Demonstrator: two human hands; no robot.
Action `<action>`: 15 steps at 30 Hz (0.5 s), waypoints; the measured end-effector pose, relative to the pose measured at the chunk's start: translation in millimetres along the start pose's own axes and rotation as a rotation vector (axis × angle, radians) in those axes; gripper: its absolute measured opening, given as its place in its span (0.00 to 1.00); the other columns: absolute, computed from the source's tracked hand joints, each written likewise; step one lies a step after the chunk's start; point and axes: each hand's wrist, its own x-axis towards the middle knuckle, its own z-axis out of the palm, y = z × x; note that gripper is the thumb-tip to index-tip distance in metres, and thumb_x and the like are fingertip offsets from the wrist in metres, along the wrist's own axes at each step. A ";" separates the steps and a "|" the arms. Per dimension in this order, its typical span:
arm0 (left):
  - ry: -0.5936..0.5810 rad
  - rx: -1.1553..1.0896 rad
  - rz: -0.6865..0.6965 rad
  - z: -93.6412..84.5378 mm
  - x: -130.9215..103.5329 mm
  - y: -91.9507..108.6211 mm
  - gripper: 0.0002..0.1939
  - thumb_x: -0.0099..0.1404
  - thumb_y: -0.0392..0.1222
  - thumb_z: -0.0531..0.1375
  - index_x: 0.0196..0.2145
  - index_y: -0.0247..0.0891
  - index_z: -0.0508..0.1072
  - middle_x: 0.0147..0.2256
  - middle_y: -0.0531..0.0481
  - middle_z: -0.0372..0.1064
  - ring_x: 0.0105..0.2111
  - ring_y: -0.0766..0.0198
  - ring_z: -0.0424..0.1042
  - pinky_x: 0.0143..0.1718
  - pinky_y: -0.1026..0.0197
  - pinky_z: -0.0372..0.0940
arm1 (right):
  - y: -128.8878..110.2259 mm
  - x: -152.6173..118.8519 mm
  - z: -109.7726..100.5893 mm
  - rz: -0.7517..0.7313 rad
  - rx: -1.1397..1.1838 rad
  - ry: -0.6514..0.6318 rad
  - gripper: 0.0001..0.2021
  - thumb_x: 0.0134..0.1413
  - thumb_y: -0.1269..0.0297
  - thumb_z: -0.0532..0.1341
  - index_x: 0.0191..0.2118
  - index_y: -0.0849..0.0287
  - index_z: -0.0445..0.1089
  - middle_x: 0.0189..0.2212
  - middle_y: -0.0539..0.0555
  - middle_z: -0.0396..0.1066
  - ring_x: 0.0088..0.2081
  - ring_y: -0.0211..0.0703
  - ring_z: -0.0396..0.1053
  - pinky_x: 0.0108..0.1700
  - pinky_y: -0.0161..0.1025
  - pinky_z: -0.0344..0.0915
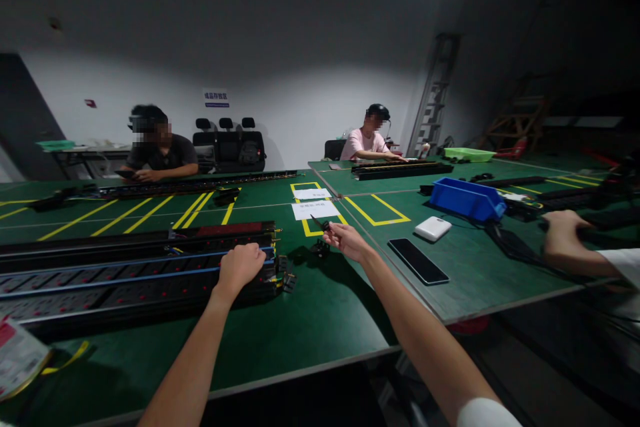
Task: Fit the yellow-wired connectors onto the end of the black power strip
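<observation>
My left hand [243, 265] is closed over the right end of a long black power strip [185, 267], its fingertips hidden behind the hand. Blue edging runs along the strip, and rows of red-dotted sockets show on it. Loose wires and black end pieces [286, 273] stick out at that end. In a pinch, my right hand [346, 241] holds a small black part [325, 224] with a thin pointed tip; its exact kind is unclear. Just below it, a small black piece [320, 249] lies on the green table [320, 313].
Right of my right arm lie a dark phone [419, 260], a white power bank [433, 229] and a blue bin [466, 199]. White paper labels [314, 210] lie ahead. Two people sit across; another person's arm [570, 247] reaches in from the right. A packet [20, 357] lies front left.
</observation>
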 end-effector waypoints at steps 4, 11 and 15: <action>-0.006 0.022 0.000 0.0 0.0 0.2 0.20 0.68 0.45 0.46 0.37 0.40 0.77 0.38 0.38 0.78 0.40 0.48 0.78 0.41 0.52 0.68 | 2.8 3.6 -1.8 -0.038 0.000 0.026 0.08 0.57 0.67 0.69 0.32 0.63 0.70 0.25 0.53 0.74 0.27 0.37 0.75 0.31 0.30 0.76; 0.004 0.020 0.003 0.5 0.5 -0.4 0.19 0.67 0.45 0.47 0.36 0.40 0.77 0.37 0.38 0.78 0.40 0.45 0.78 0.40 0.50 0.68 | 8.6 10.8 -6.8 -0.072 0.009 0.089 0.11 0.48 0.82 0.68 0.34 0.60 0.70 0.26 0.50 0.75 0.25 0.35 0.74 0.27 0.29 0.74; 0.004 0.018 0.004 -0.7 -0.1 -0.1 0.19 0.67 0.45 0.47 0.36 0.40 0.77 0.37 0.39 0.78 0.39 0.46 0.78 0.39 0.52 0.68 | 8.3 12.2 -7.8 -0.044 0.021 0.095 0.09 0.53 0.80 0.64 0.35 0.60 0.70 0.28 0.53 0.76 0.24 0.35 0.73 0.26 0.30 0.74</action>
